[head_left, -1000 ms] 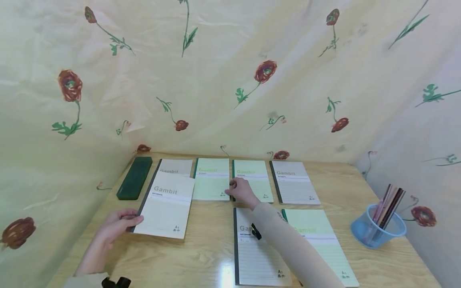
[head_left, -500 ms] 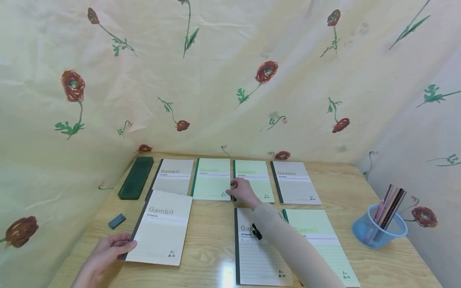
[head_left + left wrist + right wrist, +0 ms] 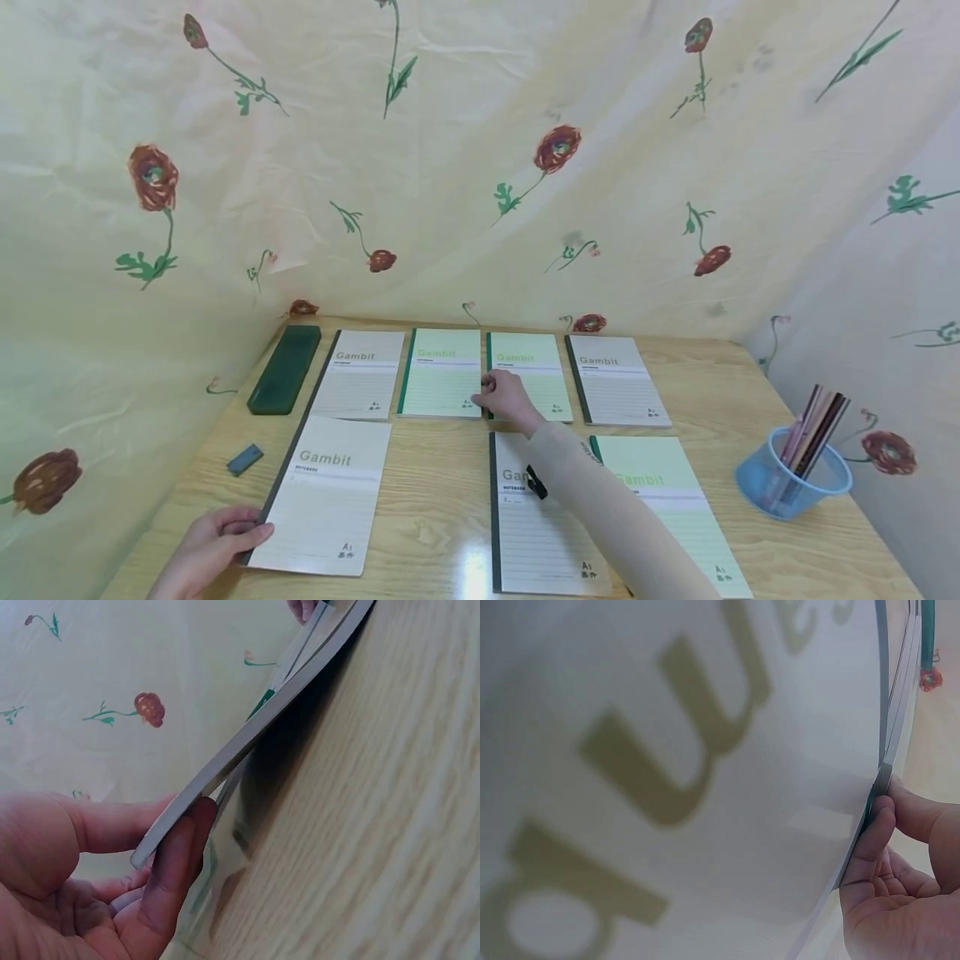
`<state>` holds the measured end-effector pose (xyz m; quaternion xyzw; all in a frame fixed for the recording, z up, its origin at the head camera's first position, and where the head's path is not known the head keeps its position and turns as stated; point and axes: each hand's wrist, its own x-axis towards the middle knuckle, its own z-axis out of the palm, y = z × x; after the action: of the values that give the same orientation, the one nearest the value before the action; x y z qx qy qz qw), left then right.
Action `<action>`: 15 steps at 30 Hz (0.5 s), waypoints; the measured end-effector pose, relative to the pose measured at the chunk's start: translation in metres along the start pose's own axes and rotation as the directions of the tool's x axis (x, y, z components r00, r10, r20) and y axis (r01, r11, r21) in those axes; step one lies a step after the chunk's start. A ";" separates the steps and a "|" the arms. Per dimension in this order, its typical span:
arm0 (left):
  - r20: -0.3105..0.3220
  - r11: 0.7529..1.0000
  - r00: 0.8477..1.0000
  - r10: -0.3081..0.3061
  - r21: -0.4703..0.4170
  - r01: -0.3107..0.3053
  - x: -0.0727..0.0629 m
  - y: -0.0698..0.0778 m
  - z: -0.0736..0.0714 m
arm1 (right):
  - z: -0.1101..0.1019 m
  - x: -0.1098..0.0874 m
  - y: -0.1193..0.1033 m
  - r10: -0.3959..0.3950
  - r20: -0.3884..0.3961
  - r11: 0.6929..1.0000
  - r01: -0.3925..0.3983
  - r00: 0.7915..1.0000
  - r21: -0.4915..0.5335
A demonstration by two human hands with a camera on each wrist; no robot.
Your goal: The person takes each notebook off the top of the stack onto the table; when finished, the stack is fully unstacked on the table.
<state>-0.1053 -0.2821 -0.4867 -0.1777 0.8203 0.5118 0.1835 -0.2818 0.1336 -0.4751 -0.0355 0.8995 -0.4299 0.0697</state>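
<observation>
My left hand (image 3: 213, 546) pinches the lower left corner of a white notebook (image 3: 318, 512) with a dark spine. In the left wrist view the thumb lies on one side of the notebook's edge (image 3: 225, 761) and fingers on the other, with that end raised off the wood. My right hand (image 3: 508, 398) is at the spine side of a pale green notebook (image 3: 536, 375) in the back row, its thumb and forefinger pinching a dark edge there. The right wrist view shows curled fingers (image 3: 874, 840) at that edge, partly hidden behind a large blurred white cover.
The back row also has another green notebook (image 3: 441, 375) and white notebooks at left (image 3: 360, 379) and right (image 3: 618, 383). In front lie a white notebook (image 3: 517, 533) and green notebook (image 3: 675, 508). A green case (image 3: 285, 371), blue eraser (image 3: 245, 460) and blue pencil cup (image 3: 787, 492) stand around.
My left hand has drawn the white notebook toward me, uncovering the back-left notebook and the blue eraser. My right hand has stayed in place.
</observation>
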 end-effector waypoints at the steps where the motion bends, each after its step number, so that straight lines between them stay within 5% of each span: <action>1: -0.003 1.000 1.000 0.000 0.009 0.000 0.000 -0.001 0.000 | 0.000 0.000 0.000 -0.001 0.001 1.000 0.001 1.000 0.000; 6: -0.016 0.999 1.000 0.015 0.044 -0.014 -0.003 -0.004 0.000 | -0.001 0.000 0.001 -0.008 0.004 1.000 0.008 1.000 0.005; 15: -0.014 0.996 0.998 -0.054 0.069 0.055 -0.001 -0.007 -0.001 | -0.001 0.002 0.001 0.004 0.014 1.000 -0.004 1.000 0.005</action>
<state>-0.1013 -0.2855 -0.4916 -0.1964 0.8334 0.4768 0.1986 -0.2837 0.1347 -0.4754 -0.0366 0.8980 -0.4316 0.0770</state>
